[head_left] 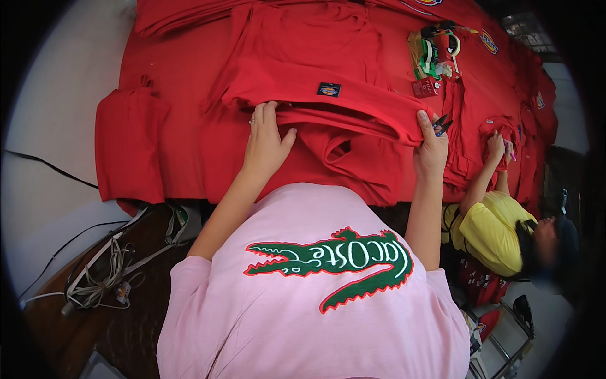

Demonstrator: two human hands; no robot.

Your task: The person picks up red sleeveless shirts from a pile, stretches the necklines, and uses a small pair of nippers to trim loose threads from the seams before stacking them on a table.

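A red T-shirt [303, 95] with a small dark label [329, 90] lies across the table in front of me, one opening facing me as a long slack band. Between thumb and fingers, my right hand [432, 148] pinches the right end of this band. Small thread snips with dark blades [444, 124] stick out from the same hand. At the band's left part is my left hand [267, 142], its fingertips against the cloth edge and its thumb stretched apart. The fingertips are partly hidden by the fabric.
Folded red garments [129, 145] lie at the left; more cover the table. Tape dispensers [435, 52] and a red box [426, 87] stand at far right. A co-worker in a yellow shirt [495, 234] handles red cloth at the right. Cables [101, 271] hang lower left.
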